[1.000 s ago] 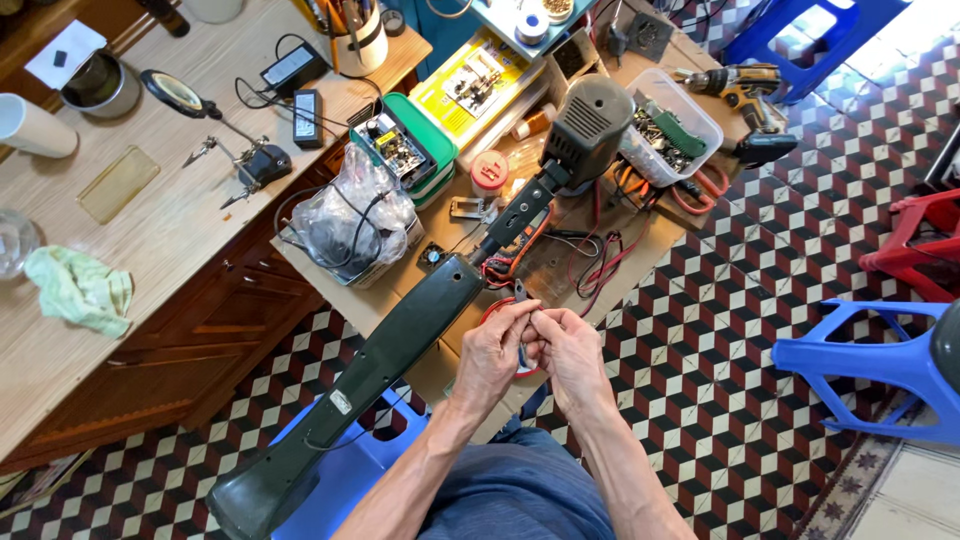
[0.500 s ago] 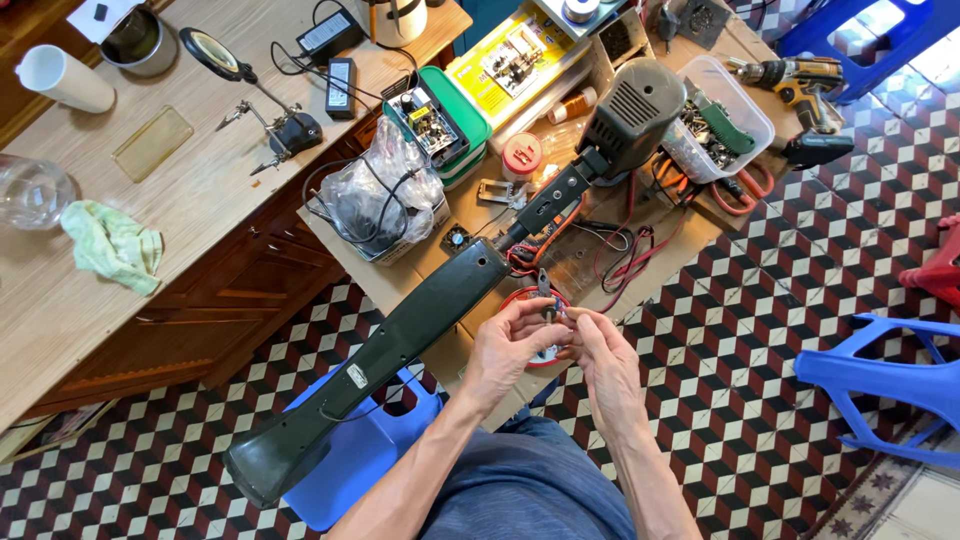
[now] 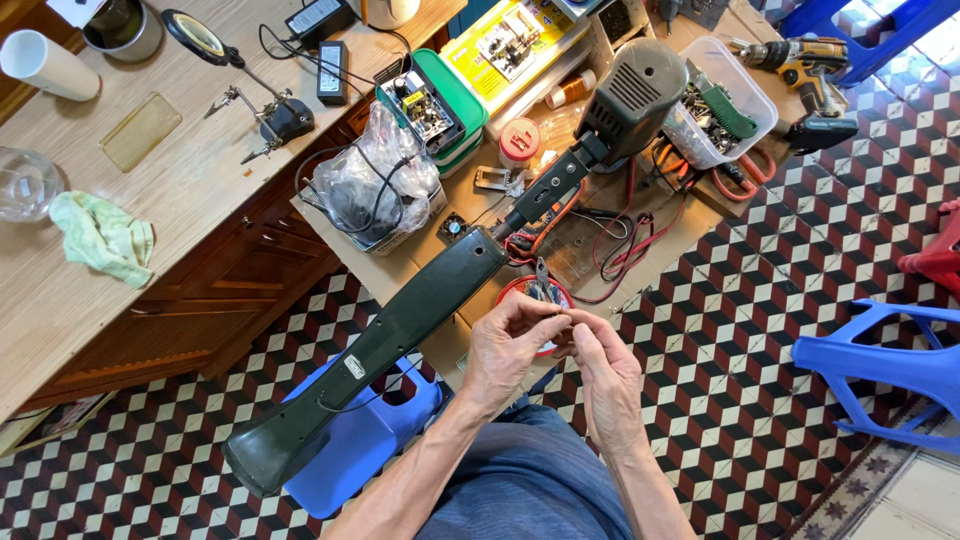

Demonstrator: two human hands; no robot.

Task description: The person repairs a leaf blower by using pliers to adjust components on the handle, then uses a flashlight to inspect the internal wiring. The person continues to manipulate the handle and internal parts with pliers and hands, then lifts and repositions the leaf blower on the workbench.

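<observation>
A small part (image 3: 566, 322), too small to make out, is pinched between the fingertips of both hands just above the person's lap, at the near edge of the low cardboard-topped bench (image 3: 440, 345). The left hand (image 3: 508, 345) curls its fingers in, thumb and forefinger closed on the part; the right hand (image 3: 605, 365) meets it from the other side, fingers bent and also closed on it. Just behind the fingertips sits a round red dish (image 3: 530, 292) holding small metal bits. Beside the left hand lies a long dark green plastic tool body (image 3: 400, 335), smooth and tapered, running diagonally from the floor side up to a boxy grey ribbed motor housing (image 3: 635, 90). Red and black wires (image 3: 625, 245) loop over the bench near it. Further off are a crinkled clear plastic bag (image 3: 375, 185) of cables, a clear plastic tub (image 3: 730, 95) of tools, a flat yellow package (image 3: 510, 40), a cordless drill (image 3: 795, 60) and a pale green cloth (image 3: 100, 235) on the wooden table (image 3: 60, 300).
</observation>
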